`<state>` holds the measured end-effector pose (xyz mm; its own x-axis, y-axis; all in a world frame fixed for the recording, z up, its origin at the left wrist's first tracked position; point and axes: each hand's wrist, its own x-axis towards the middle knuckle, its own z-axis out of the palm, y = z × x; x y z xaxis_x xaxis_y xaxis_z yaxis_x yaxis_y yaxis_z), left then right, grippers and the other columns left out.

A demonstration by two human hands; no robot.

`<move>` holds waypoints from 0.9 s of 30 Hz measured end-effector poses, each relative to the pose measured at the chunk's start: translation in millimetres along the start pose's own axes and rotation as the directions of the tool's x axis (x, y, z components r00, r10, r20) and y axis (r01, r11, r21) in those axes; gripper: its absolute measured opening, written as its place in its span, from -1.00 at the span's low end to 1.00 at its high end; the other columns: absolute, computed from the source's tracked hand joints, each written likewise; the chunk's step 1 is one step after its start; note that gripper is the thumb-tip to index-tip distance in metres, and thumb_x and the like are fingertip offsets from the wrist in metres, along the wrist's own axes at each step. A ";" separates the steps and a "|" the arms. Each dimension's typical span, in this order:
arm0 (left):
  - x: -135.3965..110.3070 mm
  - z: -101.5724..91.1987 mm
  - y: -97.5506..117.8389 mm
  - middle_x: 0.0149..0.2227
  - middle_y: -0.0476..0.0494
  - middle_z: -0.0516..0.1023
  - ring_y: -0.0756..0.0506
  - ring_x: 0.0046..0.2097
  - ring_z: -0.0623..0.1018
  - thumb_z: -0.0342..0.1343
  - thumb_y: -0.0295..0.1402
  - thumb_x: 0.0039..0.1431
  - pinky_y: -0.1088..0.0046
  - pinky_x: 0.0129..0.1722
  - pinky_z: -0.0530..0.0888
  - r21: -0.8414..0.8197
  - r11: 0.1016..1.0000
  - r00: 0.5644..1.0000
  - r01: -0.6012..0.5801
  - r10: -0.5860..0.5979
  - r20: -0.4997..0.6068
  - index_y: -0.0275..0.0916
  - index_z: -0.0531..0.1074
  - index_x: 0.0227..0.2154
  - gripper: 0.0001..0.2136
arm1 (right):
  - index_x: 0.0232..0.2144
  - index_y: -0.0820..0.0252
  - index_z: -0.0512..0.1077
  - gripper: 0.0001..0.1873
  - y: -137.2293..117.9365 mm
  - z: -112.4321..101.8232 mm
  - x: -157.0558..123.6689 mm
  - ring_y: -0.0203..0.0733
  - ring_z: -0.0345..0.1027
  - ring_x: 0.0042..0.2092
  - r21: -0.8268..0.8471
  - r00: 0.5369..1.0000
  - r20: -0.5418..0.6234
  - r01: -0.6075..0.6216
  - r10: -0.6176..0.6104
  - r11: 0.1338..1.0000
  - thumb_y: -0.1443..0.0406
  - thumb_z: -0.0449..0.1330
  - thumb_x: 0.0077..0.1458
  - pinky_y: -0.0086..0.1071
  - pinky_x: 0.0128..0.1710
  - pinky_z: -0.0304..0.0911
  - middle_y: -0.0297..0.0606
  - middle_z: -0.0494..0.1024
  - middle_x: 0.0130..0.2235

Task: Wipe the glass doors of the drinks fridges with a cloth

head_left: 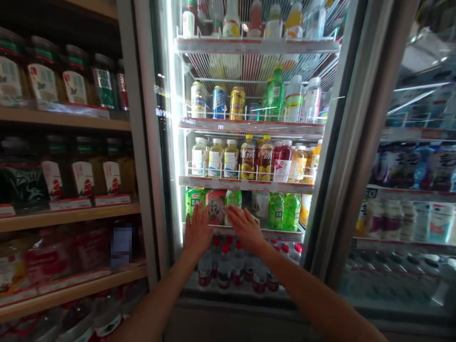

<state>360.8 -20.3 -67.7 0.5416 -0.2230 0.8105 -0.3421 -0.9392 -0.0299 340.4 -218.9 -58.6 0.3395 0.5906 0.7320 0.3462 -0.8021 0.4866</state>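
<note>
Both my arms reach into a lit drinks fridge at its second-lowest shelf. My left hand [198, 230] is open, fingers stretched upward, in front of a green bottle [195, 195] and beside a pinkish-red bottle [215, 204]. My right hand [245, 225] is open too, its fingers extended and pointing left, just in front of a green bottle with a pale label [233, 195]. Whether the fingertips touch these bottles, I cannot tell. Two bright green bottles [284, 211] stand to the right of my right hand on the same shelf.
Red-capped water bottles [225, 266] fill the fridge bottom. Above are a row of tea and juice bottles [258, 159] behind a wire rail and a shelf with cans [218, 102]. Wooden shelves [71, 209] stand left, a metal door frame [356, 156] right.
</note>
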 end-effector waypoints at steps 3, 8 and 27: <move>-6.3 -0.8 -9.4 0.28 -0.37 0.04 -0.27 0.30 0.04 -0.03 -0.44 0.07 0.04 0.20 0.12 0.019 1.000 1.000 0.001 -0.001 0.029 -0.38 0.12 0.18 -0.44 | 0.20 0.24 0.13 -0.42 -7.7 5.0 -4.4 -0.18 -0.10 0.30 0.006 0.998 0.015 0.067 -0.067 0.998 0.49 -0.05 0.11 -0.14 0.24 -0.09 -0.21 0.24 0.22; -11.0 1.1 -28.3 0.28 -0.35 0.04 -0.26 0.31 0.03 -0.03 -0.46 0.05 0.02 0.21 0.09 0.016 0.999 0.999 0.038 -0.038 0.011 -0.35 0.07 0.21 -0.40 | 0.24 0.21 0.03 -0.38 7.5 -0.7 44.3 -0.16 -0.18 0.32 -0.018 0.989 -0.062 -0.133 0.132 0.991 0.50 -0.09 0.12 -0.10 0.27 -0.19 -0.20 0.17 0.25; -37.6 -2.5 -81.4 0.26 -0.36 0.10 -0.24 0.28 0.12 -0.05 -0.51 0.02 0.05 0.19 0.16 0.078 0.994 0.996 0.081 -0.085 0.042 -0.35 0.07 0.20 -0.39 | 0.21 0.26 0.10 -0.38 -44.9 28.7 67.6 -0.17 -0.18 0.32 0.050 0.995 -0.022 0.101 -0.100 0.994 0.51 -0.04 0.07 -0.16 0.24 -0.09 -0.18 0.13 0.27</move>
<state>366.3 65.3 -94.3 0.6006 -0.1536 0.7846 -0.2359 -0.9717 -0.0096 373.0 -140.5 -44.7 0.2838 0.6660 0.6898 0.4219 -0.7328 0.5339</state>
